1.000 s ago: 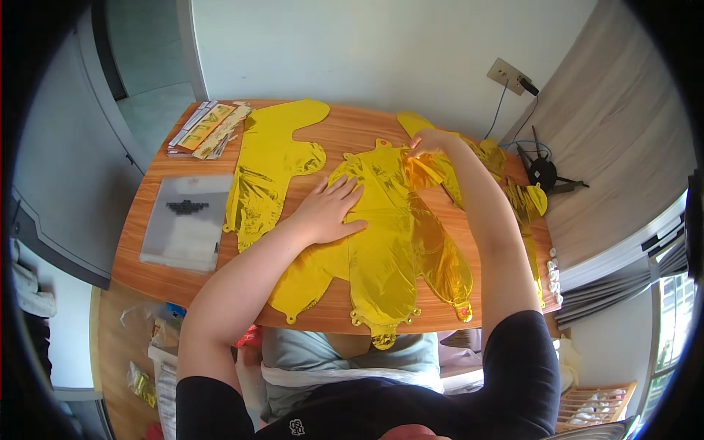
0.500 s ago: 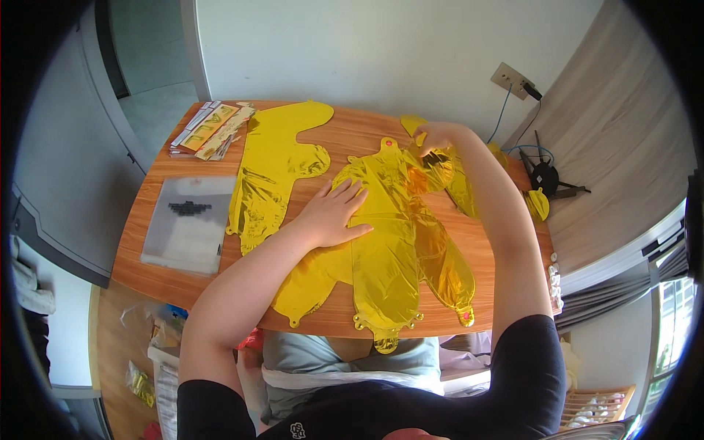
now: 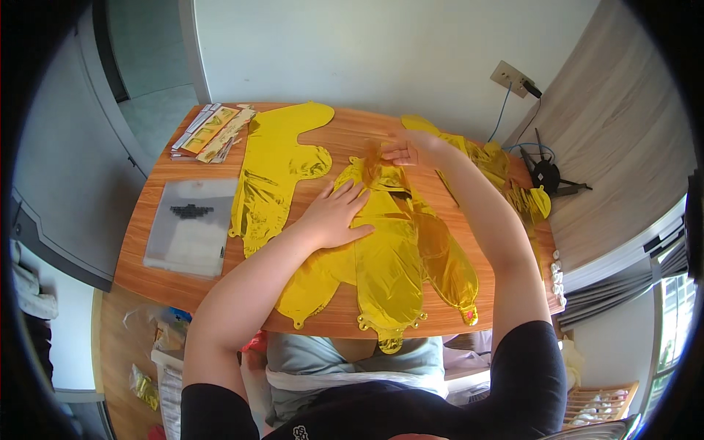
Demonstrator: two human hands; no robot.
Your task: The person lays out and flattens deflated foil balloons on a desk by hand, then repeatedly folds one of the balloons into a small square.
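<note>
A crinkled gold foil balloon (image 3: 389,271), uninflated and flat with several lobes and small tabs, lies across the middle of the table. My left hand (image 3: 337,216) presses on its left side, palm down with fingers spread. At the balloon's far end, my right hand (image 3: 412,149) has its fingers apart and stretched leftward, beside a foil end that is smeared by motion. I cannot make out anything gripped in it. Left of my left hand lies another flat gold foil balloon (image 3: 275,161). More gold foil (image 3: 488,158) lies behind my right forearm, partly hidden and blurred.
A clear plastic bag (image 3: 187,235) lies at the table's left, with a stack of printed cards (image 3: 213,132) beyond it. A black stand-like object (image 3: 545,176) and cables are at the far right, below a wall socket (image 3: 513,79). Small white pieces (image 3: 556,275) line the right edge.
My right hand has moved left, from the folded foil to the balloon's far end. The foil on the right has swung farther right, and the far tab has shifted. My left hand stays put.
</note>
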